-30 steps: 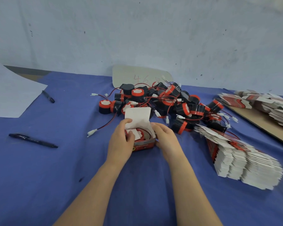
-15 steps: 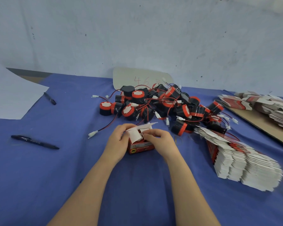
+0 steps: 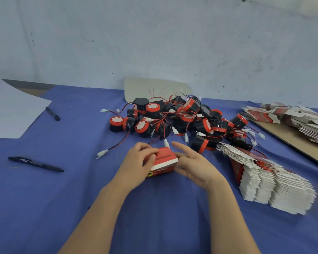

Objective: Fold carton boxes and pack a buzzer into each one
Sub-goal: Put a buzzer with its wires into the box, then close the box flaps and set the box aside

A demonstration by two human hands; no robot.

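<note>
A small red carton box (image 3: 163, 161) stands on the blue cloth in front of me, its red lid flap folded down over the top. My left hand (image 3: 138, 162) grips the box's left side, thumb on the lid. My right hand (image 3: 193, 164) is beside the box's right side, fingers straight and spread, touching it at most lightly. A heap of black and red buzzers (image 3: 180, 120) with red wires lies just behind. The buzzer inside the box is hidden.
A fanned stack of flat cartons (image 3: 270, 180) lies to the right, more flat cartons (image 3: 292, 118) on a brown board at far right. Two black pens (image 3: 35, 163) (image 3: 52, 113) and a white sheet (image 3: 11, 110) lie to the left. A pale card (image 3: 154, 89) leans on the wall.
The white lid flap stood up a second ago; it has been folded down and the box now shows a shut red top. My right hand has let go and spread its fingers.
</note>
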